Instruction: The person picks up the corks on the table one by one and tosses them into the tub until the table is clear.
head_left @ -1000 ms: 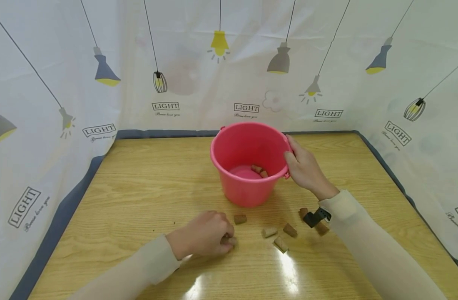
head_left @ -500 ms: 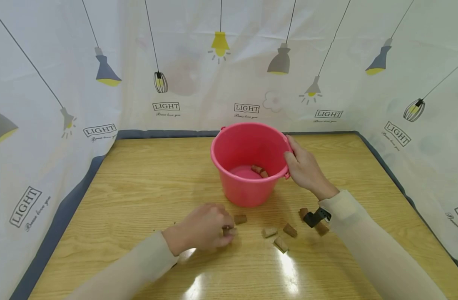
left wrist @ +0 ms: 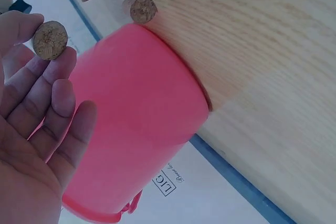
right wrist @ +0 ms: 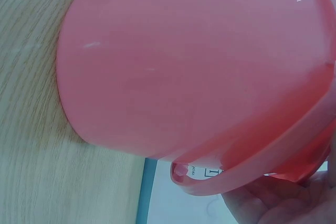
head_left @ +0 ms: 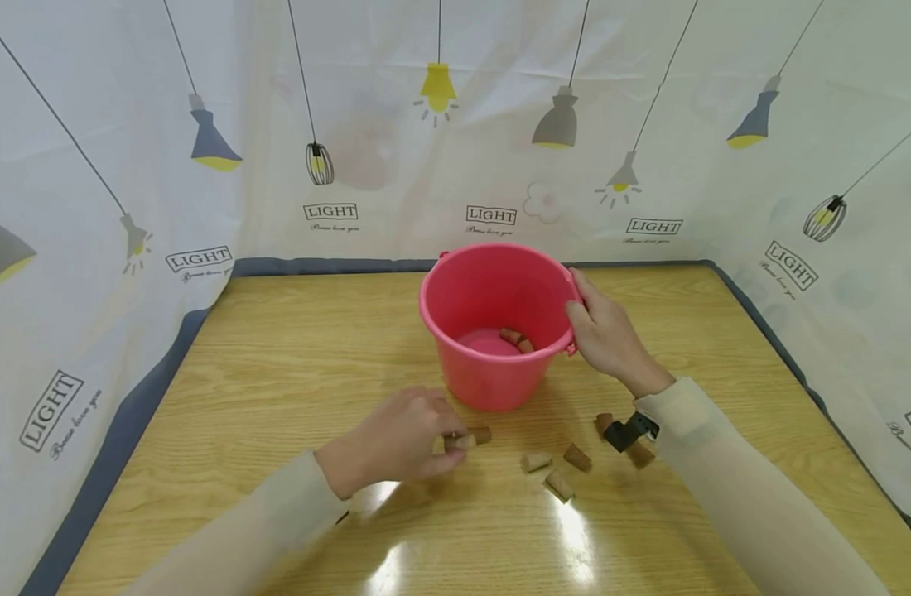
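Note:
My left hand (head_left: 405,434) pinches a cork (left wrist: 50,40) between thumb and fingertips, its round end facing the left wrist camera. Just beyond it, another cork (head_left: 482,434) lies on the table before the bucket. The pink plastic bucket (head_left: 493,382) stands upright near the table's middle, with a few brown corks (head_left: 511,335) on its floor. At the bucket's right side, my right hand (head_left: 608,335) grips the rim, thumb on the outside near the handle mount. The bucket's pink handle (right wrist: 247,169) hangs along its side in the right wrist view; most of that hand is cut off there.
To the right of the left hand lie several loose corks: a pale one (head_left: 536,461), a darker one (head_left: 577,457) and one nearer the front (head_left: 559,486). Two more, one brown (head_left: 640,454), sit partly behind the right wrist strap (head_left: 629,432). Printed curtains (head_left: 396,165) enclose the wooden table (head_left: 299,331).
My left hand, with the cork coming into view between its fingers, has moved slightly forward toward the bucket and rises a little. The right hand and bucket stay put.

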`<state>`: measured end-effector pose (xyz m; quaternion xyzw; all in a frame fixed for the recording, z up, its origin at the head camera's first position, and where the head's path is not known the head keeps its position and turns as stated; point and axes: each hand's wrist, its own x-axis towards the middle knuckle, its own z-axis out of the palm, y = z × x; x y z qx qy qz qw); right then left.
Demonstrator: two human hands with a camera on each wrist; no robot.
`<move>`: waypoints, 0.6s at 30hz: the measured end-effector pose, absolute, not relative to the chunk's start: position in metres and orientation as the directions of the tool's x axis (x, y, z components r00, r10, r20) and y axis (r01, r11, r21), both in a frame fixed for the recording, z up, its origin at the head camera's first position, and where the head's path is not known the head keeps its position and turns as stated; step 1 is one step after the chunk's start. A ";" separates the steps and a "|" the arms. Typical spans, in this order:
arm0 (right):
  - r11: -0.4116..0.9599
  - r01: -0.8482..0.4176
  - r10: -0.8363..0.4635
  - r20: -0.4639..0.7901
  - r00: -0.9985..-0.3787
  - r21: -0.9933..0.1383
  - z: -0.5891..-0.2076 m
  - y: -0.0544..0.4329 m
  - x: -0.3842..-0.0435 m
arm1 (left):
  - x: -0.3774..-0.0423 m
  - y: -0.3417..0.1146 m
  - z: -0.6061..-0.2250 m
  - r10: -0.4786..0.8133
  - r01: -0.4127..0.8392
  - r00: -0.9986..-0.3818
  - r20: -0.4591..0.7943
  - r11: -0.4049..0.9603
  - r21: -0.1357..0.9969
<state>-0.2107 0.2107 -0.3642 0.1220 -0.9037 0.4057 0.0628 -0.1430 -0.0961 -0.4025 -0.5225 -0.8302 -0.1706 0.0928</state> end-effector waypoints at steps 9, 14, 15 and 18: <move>0.643 -0.268 -0.169 0.208 -0.963 -0.717 -0.364 0.211 -0.210 | -0.146 -0.094 -0.391 0.821 0.922 -0.386 0.421 0.335 0.194; 0.644 -0.261 -0.166 0.202 -0.965 -0.720 -0.363 0.211 -0.210 | -0.148 -0.094 -0.387 0.803 0.927 -0.375 0.464 0.316 0.202; 0.643 -0.261 -0.166 0.201 -0.965 -0.720 -0.363 0.211 -0.210 | -0.148 -0.094 -0.386 0.799 0.927 -0.374 0.471 0.315 0.201; 0.638 -0.263 -0.169 0.202 -0.965 -0.724 -0.363 0.211 -0.210 | -0.148 -0.094 -0.384 0.790 0.928 -0.371 0.488 0.312 0.201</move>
